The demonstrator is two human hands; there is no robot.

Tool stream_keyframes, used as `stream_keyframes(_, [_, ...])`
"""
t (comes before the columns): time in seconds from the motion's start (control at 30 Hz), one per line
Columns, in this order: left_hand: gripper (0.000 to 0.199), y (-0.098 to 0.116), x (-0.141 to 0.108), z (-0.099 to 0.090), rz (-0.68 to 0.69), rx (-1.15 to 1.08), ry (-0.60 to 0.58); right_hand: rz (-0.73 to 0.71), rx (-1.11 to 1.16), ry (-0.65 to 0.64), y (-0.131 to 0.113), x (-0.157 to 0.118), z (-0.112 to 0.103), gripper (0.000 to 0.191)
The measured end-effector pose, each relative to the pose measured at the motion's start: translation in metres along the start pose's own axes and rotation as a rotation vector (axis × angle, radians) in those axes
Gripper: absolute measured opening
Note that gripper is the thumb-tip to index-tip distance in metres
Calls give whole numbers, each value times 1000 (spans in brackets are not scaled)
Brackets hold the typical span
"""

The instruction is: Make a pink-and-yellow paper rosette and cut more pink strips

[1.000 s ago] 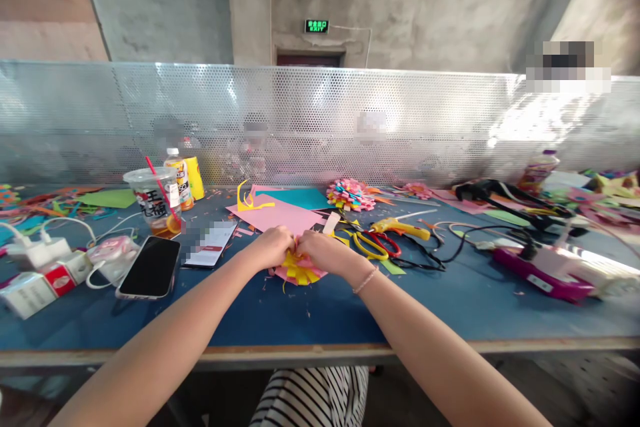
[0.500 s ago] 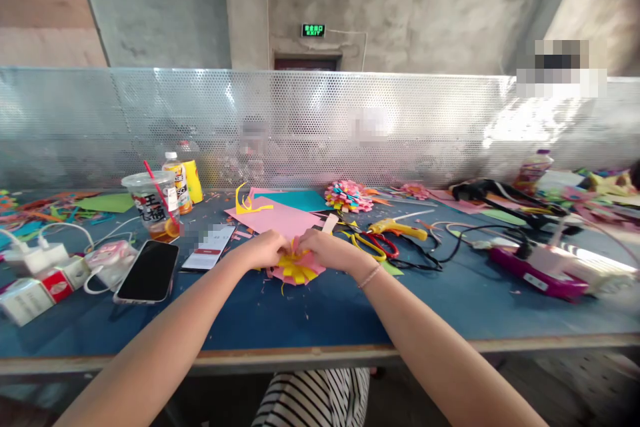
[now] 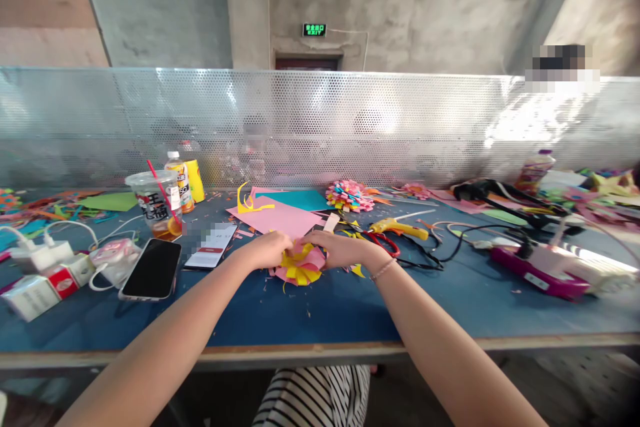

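Observation:
A pink and yellow paper flower [image 3: 301, 271] with layered petals rests near the front middle of the blue table. My left hand [image 3: 273, 250] is closed on its left edge, the fingertips partly hidden by petals. On the opposite edge, my right hand [image 3: 340, 250] grips the flower with bent fingers, and a pink petal stands up between the two hands. Just behind lie a pink paper sheet [image 3: 275, 219] and a teal sheet [image 3: 300, 199]. A curled yellow paper strip [image 3: 246, 201] sits on the pink one.
At left are a smartphone [image 3: 151, 269], a second phone [image 3: 211, 248] and a plastic cup [image 3: 153, 207] with a straw. Right of my hands lie a yellow glue gun [image 3: 400, 228] and red-handled scissors [image 3: 387, 242]. A finished-looking paper flower [image 3: 349, 195] and a purple power strip [image 3: 537, 275] are farther off.
My right hand has shifted slightly right and opened wider around the flower's edge. More of the pink and yellow petals shows between the hands. My left hand stays at the flower.

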State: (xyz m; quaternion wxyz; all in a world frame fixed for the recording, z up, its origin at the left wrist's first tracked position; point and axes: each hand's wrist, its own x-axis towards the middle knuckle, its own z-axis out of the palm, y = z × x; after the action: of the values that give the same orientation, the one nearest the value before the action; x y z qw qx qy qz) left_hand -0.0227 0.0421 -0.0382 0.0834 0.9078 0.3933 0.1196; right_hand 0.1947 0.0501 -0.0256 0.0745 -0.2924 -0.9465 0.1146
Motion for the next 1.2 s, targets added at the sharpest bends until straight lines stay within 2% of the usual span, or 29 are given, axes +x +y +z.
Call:
stream_keyframes(0.1, [32, -1, -1, -4, -7, -70, 20, -5, 29, 30, 3, 3, 1, 59])
stream_keyframes(0.2, [35, -1, -2, -11, -31, -154, 109, -35, 51, 90, 2, 5, -1, 44])
stream_keyframes(0.37, [29, 6, -9, -27, -23, -424, 250, 0, 148, 281, -2, 9, -8, 15])
stream_keyframes(0.5, [31, 13, -14, -37, 12, -642, 310, 109, 374, 505, 3, 12, -7, 26])
stream_keyframes(0.6, [41, 12, -14, -36, -20, -789, 361, 174, 530, 584, 2, 13, -6, 37])
stream_keyframes(0.7, [47, 7, -12, -32, -90, -1019, 428, 177, 587, 635, -6, 13, -8, 42])
stream_keyframes(0.8, [47, 4, -9, -31, -142, -1277, 496, 122, 669, 651, -14, 12, -10, 42])
stream_keyframes(0.9, [40, 5, -7, -34, -121, -1452, 563, 72, 891, 660, -16, 10, -9, 37])
stream_keyframes(1.0, [31, 7, -5, -38, -48, -1527, 648, -1, 1132, 621, -16, 9, -6, 36])
stream_keyframes(1.07, [30, 9, -3, -39, -36, -1558, 695, -40, 1213, 588, -16, 9, -5, 39])
stream_keyframes(1.2, [27, 8, 2, -34, -54, -1612, 702, 18, 1306, 581, -16, 14, -2, 46])
